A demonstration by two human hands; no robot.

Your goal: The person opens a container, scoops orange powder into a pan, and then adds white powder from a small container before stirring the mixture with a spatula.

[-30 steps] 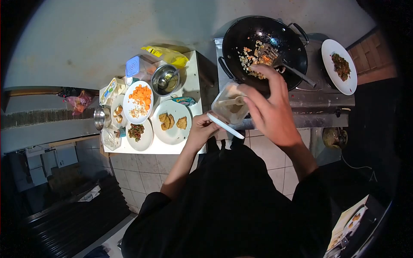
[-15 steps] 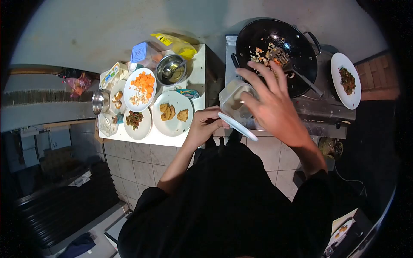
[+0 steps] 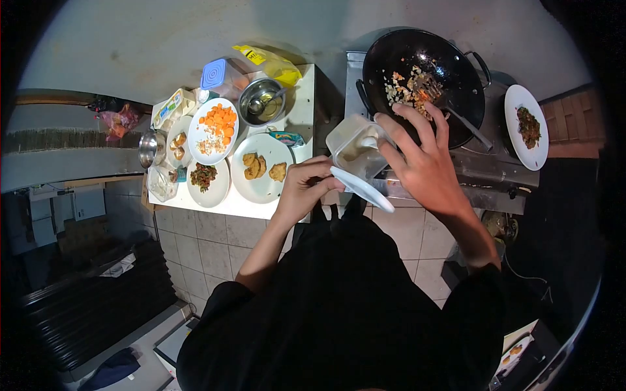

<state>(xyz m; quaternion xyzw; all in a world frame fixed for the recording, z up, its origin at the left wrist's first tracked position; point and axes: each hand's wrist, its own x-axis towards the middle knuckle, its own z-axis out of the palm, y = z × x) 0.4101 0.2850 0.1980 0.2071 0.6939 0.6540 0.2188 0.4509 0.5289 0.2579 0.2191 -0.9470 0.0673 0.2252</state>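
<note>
My left hand [image 3: 306, 189] grips a clear plastic container [image 3: 347, 144] at its near left side, by the hinged or loose white lid [image 3: 362, 189], which hangs open toward me. Pale contents show inside, along with a small white object like a spoon [image 3: 369, 139]. Above the container's right side is my right hand [image 3: 420, 163], fingers stretched and spread, the thumb close to the white object. I see no firm grip there. Just beyond my right fingertips, the black wok [image 3: 456, 78] holds chopped food [image 3: 407, 88] and a metal spatula [image 3: 466, 124].
Left, a white table [image 3: 251, 207] carries a plate of chopped carrots [image 3: 217, 130], a plate with fried pieces [image 3: 261, 189], a steel bowl [image 3: 251, 116] and a blue-lidded tub [image 3: 215, 75]. A plate of cooked food [image 3: 513, 133] lies right of the wok on the stove [image 3: 482, 173].
My right hand has drawn slightly right, away from the container, so the white spoon-like object shows more clearly. My left hand keeps its hold. The view has shifted slightly.
</note>
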